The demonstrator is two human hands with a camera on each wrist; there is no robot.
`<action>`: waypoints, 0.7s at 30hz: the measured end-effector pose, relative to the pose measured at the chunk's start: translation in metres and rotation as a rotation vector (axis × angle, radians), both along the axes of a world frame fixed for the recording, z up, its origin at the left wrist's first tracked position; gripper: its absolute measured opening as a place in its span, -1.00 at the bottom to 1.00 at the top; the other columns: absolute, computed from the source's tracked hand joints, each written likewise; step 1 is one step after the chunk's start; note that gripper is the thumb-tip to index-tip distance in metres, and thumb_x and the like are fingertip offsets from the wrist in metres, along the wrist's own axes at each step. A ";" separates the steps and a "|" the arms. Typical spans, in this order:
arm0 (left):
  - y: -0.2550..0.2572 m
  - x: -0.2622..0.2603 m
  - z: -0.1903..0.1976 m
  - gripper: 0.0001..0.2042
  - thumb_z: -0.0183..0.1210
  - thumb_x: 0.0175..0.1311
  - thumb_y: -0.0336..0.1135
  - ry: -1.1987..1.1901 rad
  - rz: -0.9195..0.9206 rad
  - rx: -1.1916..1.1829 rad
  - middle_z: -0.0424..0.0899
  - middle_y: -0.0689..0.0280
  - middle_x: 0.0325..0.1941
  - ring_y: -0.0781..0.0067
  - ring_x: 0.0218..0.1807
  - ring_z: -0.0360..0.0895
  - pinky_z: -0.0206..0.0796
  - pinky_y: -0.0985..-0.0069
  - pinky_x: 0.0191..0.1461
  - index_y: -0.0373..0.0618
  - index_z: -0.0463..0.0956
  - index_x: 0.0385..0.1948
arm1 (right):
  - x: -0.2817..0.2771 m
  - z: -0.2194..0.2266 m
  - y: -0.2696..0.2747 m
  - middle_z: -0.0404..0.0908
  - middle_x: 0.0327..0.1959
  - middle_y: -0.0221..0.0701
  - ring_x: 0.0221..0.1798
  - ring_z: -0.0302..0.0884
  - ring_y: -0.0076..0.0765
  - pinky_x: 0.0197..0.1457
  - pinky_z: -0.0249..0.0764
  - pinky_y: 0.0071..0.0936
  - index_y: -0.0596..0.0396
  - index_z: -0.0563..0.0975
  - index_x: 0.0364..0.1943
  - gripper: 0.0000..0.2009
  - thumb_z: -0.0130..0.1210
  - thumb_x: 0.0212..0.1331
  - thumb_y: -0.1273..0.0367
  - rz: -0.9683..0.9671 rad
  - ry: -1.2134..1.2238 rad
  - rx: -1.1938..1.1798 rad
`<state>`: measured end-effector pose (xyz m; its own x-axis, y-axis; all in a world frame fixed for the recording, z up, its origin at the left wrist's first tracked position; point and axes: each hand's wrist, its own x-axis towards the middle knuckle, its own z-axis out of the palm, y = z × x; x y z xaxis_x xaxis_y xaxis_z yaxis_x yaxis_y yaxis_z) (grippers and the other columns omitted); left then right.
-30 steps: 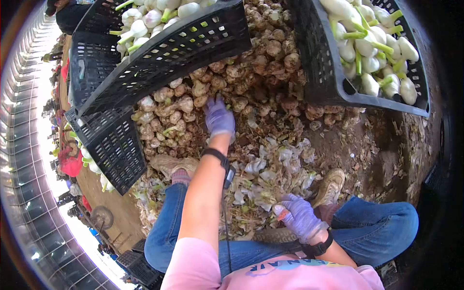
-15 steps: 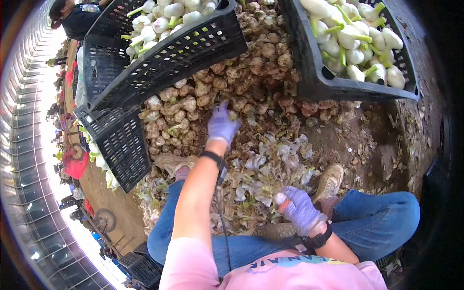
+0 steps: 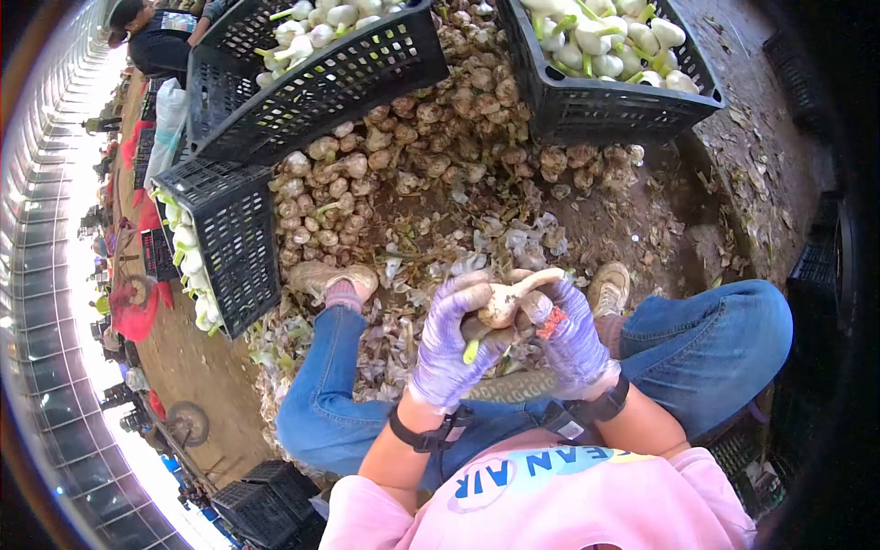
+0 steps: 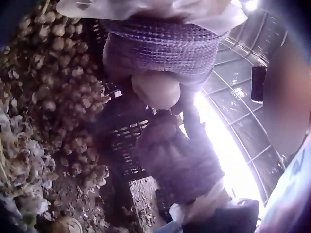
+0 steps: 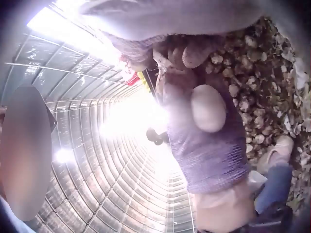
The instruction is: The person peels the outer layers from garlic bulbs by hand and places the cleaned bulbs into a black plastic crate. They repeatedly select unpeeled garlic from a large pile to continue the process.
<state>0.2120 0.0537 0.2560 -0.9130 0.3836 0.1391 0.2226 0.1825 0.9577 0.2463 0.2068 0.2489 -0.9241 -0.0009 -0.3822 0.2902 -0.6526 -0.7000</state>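
In the head view, both purple-gloved hands meet in front of my lap around an unpeeled garlic bulb [image 3: 498,308] with a long pale stem. My left hand [image 3: 449,344] grips the bulb, and a green stem end [image 3: 471,351] sticks out beside its fingers. Holding the stem side is my right hand [image 3: 576,337], its thumb wearing an orange-red band [image 3: 552,322]. Both wrist views show the hands close together but dim and blurred. A pale rounded shape [image 5: 209,108] shows at my left hand in the right wrist view.
Unpeeled garlic [image 3: 339,188] lies heaped ahead, with papery skins [image 3: 532,243] strewn nearer my shoes. Black crates of cleaned white garlic stand at the back left [image 3: 321,115], back right [image 3: 623,115] and left side [image 3: 234,261]. Another person [image 3: 160,41] is at the far left.
My left hand has come back from the heap to my lap with a garlic bulb. My right hand has risen to meet it, and the view has shifted.
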 end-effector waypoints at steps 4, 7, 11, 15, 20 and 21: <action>-0.006 0.013 0.019 -0.48 0.38 -0.10 -0.26 0.245 -0.011 -0.181 0.41 0.11 0.01 0.14 0.03 0.43 0.34 0.34 0.03 -0.03 0.31 -0.09 | 0.009 0.009 0.004 0.55 -0.21 -0.40 -0.21 0.50 -0.53 -0.17 0.46 -0.59 0.16 0.48 -0.18 -0.77 0.16 0.11 0.37 0.038 -0.005 -0.037; -0.008 0.022 0.023 -0.49 0.39 -0.12 -0.28 0.280 -0.002 -0.217 0.41 0.11 0.02 0.12 0.02 0.44 0.36 0.32 0.02 -0.01 0.31 -0.10 | 0.009 0.016 0.009 0.56 -0.21 -0.37 -0.23 0.52 -0.52 -0.20 0.48 -0.60 0.19 0.52 -0.23 -0.77 0.19 0.09 0.34 0.097 0.015 0.009; -0.010 0.026 0.020 -0.49 0.37 -0.07 -0.26 0.262 -0.013 -0.203 0.39 0.11 0.04 0.16 0.03 0.43 0.35 0.35 0.03 -0.02 0.31 -0.07 | 0.009 0.026 0.019 0.59 -0.26 -0.37 -0.25 0.52 -0.56 -0.21 0.48 -0.61 0.21 0.54 -0.20 -0.73 0.19 0.08 0.32 0.208 -0.021 0.030; -0.005 0.028 0.025 -0.38 0.32 -0.05 -0.02 -0.206 0.067 0.092 0.47 0.17 -0.08 0.31 -0.10 0.47 0.36 0.45 -0.10 -0.13 0.29 0.01 | 0.005 0.026 0.025 0.60 -0.32 -0.41 -0.24 0.50 -0.58 -0.20 0.45 -0.59 0.21 0.54 -0.19 -0.74 0.18 0.07 0.35 0.284 -0.031 0.055; -0.023 0.024 0.009 -0.25 -0.04 0.05 0.39 -1.067 0.023 0.398 0.56 0.25 -0.28 0.47 -0.44 0.54 0.40 0.57 -0.38 -0.17 0.33 0.01 | 0.008 0.009 0.031 0.58 -0.33 -0.44 -0.27 0.51 -0.51 -0.19 0.42 -0.58 0.17 0.52 -0.23 -0.81 0.12 0.11 0.38 0.389 0.190 0.336; -0.019 0.022 0.006 -0.25 -0.04 0.05 0.39 -1.073 0.024 0.397 0.56 0.25 -0.28 0.47 -0.44 0.54 0.40 0.57 -0.38 -0.17 0.33 0.01 | 0.008 0.006 0.027 0.58 -0.33 -0.44 -0.27 0.51 -0.51 -0.19 0.42 -0.58 0.17 0.52 -0.23 -0.81 0.12 0.11 0.38 0.389 0.185 0.334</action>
<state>0.2342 0.0349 0.2620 -0.6410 0.4676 -0.6087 -0.7437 -0.1822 0.6433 0.2546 0.2336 0.2547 -0.9317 -0.2625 -0.2512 0.3181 -0.2553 -0.9130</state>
